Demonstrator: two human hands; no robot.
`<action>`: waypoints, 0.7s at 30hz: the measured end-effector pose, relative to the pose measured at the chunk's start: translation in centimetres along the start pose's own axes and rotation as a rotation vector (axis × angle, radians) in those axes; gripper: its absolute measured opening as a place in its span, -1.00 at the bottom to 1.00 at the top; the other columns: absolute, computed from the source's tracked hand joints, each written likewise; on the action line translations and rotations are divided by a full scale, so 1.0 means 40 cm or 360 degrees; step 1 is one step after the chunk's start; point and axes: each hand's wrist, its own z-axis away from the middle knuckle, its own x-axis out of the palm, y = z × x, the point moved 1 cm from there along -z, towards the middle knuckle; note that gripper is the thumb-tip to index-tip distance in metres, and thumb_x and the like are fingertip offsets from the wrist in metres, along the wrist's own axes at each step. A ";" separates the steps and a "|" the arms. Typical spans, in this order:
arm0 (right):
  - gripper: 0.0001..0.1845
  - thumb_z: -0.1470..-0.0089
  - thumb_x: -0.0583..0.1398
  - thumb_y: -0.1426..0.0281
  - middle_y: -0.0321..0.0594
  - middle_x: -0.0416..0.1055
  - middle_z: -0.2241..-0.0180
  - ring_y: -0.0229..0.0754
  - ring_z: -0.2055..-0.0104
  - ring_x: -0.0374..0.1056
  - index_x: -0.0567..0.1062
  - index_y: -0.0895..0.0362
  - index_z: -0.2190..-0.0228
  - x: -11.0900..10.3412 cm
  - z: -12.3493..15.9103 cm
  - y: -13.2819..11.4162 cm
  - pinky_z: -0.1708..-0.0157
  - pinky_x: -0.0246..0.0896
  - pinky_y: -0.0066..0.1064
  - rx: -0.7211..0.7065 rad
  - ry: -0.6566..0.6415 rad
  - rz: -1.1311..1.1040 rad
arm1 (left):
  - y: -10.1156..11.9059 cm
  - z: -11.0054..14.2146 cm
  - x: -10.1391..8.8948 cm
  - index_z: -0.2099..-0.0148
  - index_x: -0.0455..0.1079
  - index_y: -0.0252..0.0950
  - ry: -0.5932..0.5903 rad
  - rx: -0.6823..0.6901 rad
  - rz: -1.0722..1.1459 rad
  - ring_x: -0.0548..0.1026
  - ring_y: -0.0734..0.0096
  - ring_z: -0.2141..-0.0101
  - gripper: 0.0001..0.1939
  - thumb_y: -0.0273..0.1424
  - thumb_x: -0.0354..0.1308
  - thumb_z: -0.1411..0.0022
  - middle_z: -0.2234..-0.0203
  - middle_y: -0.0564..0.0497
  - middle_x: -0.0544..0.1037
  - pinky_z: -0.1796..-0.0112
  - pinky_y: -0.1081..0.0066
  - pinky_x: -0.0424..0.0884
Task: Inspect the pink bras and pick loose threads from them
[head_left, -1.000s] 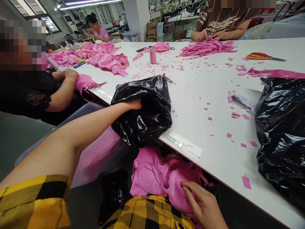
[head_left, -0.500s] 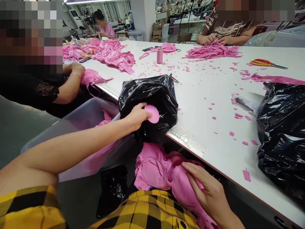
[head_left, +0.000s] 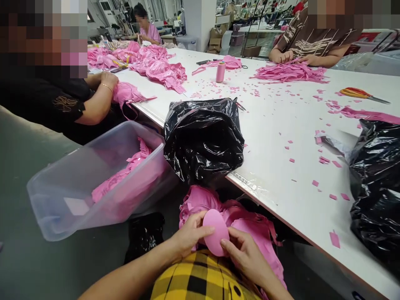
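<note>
A flat, oval pink bra pad (head_left: pixel 215 233) is between my two hands above my lap. My left hand (head_left: pixel 194 231) pinches its left side, thumb on the front face. On its right edge, my right hand (head_left: pixel 243 250) grips with thumb and fingers. Beneath and behind the pad, a pink bra (head_left: pixel 259 233) with moulded cups lies across my lap, partly hidden by the hands. Just beyond, a black plastic bag (head_left: pixel 203 141) gapes toward me at the table edge; its inside is too dark to make out.
A clear plastic bin (head_left: pixel 84 166) holding pink garments stands at left. On the white table (head_left: pixel 275 166) are pink scraps, a thread cone (head_left: pixel 220 72), orange-handled scissors (head_left: pixel 356 92) and another black bag (head_left: pixel 375 200). Co-workers sit at the left and far side, handling pink pieces.
My left hand has come back from the black bag's mouth to my lap with the bra pad. My right hand has left the bra cup and now holds the pad's other edge.
</note>
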 end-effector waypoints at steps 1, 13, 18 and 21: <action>-0.65 -0.10 0.10 0.19 -0.23 0.44 0.44 -0.19 0.40 0.34 0.50 0.21 0.30 -0.006 0.007 0.004 0.39 0.29 -0.43 0.0019 -0.0040 -0.0041 | -0.001 -0.006 -0.001 0.27 0.36 -0.38 -0.0071 -0.0058 0.0015 0.40 0.41 0.37 -0.65 -0.33 0.29 0.13 0.41 0.00 0.43 0.35 0.47 0.31; -0.48 0.12 0.29 0.28 -0.09 0.43 0.09 -0.04 0.11 0.37 0.44 0.07 0.05 -0.037 0.057 0.020 0.11 0.32 -0.25 -0.0116 0.0686 0.0312 | 0.007 -0.049 0.057 0.04 0.27 -0.29 -0.0124 -0.0169 0.0089 0.44 0.39 0.34 -0.44 -0.30 0.31 0.12 0.22 -0.08 0.42 0.41 0.45 0.40; -0.49 0.11 0.27 0.20 -0.25 0.43 0.54 -0.32 0.62 0.27 0.47 0.17 0.11 -0.057 0.071 0.019 0.61 0.30 -0.52 0.0416 0.0536 -0.1085 | 0.026 -0.053 0.049 -0.10 0.26 -0.19 -0.0395 0.0090 -0.0184 0.43 0.33 0.19 -0.34 -0.40 0.30 0.10 0.01 -0.11 0.35 0.24 0.43 0.37; -0.57 0.03 0.18 0.08 -0.21 0.40 0.56 -0.37 0.66 0.23 0.54 0.22 0.34 -0.057 0.078 0.031 0.73 0.21 -0.61 0.0565 0.0398 -0.1472 | 0.018 -0.067 0.049 0.24 0.46 -0.30 -0.0314 0.0108 -0.0522 0.47 0.41 0.38 -0.78 -0.34 0.17 -0.03 0.33 -0.04 0.51 0.39 0.49 0.36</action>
